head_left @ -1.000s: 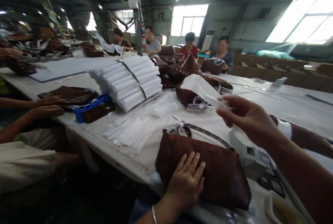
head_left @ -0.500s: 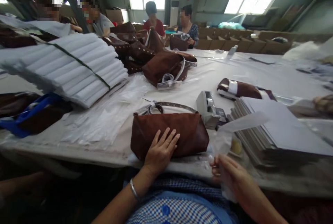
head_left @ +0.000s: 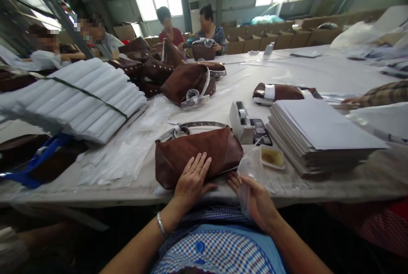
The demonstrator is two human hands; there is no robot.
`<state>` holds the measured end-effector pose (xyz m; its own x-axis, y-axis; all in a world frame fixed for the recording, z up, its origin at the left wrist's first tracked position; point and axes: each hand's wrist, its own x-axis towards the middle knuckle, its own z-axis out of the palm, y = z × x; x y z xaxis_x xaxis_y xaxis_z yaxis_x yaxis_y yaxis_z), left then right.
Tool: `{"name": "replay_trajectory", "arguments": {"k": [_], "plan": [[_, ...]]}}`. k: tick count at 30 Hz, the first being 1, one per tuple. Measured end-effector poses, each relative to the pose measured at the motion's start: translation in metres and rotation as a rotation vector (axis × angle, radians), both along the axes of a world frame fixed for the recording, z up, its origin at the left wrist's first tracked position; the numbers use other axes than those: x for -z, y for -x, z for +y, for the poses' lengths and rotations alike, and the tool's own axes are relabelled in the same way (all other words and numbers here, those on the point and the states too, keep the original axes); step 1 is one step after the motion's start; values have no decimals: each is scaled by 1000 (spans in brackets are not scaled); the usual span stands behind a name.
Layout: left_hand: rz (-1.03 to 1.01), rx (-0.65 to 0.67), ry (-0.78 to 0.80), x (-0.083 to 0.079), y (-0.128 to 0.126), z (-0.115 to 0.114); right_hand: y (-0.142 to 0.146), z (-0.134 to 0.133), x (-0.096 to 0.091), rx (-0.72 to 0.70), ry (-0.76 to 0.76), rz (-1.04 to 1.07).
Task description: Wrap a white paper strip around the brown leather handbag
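Observation:
A brown handbag lies on its side at the table's front edge, its strap behind it partly wrapped in clear plastic. My left hand rests flat on the bag's front, fingers stretched out. Just right of the bag, my right hand holds a thin translucent plastic bag between thumb and fingers. Its other fingertips reach close to the handbag's lower right corner; whether they touch it I cannot tell.
Right of the handbag stand a tape dispenser, a mobile phone, a small dish and a stack of white boards. Bundled white packing and more brown bags lie left and behind. A co-worker's sleeve reaches in from the right.
My right hand has moved left with the plastic, up to the handbag's corner. The handbag is slightly turned, its right end higher. My left hand stays flat on it. The view has shifted right.

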<state>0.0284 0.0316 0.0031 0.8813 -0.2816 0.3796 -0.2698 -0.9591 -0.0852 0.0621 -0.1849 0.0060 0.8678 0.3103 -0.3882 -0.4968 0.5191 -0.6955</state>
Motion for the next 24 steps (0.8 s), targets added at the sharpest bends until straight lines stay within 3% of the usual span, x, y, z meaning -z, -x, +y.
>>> {"name": "replay_trajectory", "arguments": {"k": [4, 7, 12, 14, 16, 20, 24], "plan": [[-38, -64, -1, -4, -1, 2, 6, 8, -16, 28, -74, -28], [-67, -78, 15, -13, -3, 8, 7, 10, -31, -19, -50, -113], [-184, -129, 178, -43, -9, 30, -8, -1, -33, -170, 294, -284], [-236, -250, 295, -59, -10, 41, -17, -5, -22, -229, 481, -365], [-263, -412, 410, -73, -11, 50, -25, -4, -10, -293, 563, -384], [-264, -644, 549, -87, -7, 59, -36, 14, 1, -377, 410, -246], [-280, -678, 589, -86, -3, 60, -49, 42, -4, -481, 248, -54]]}}
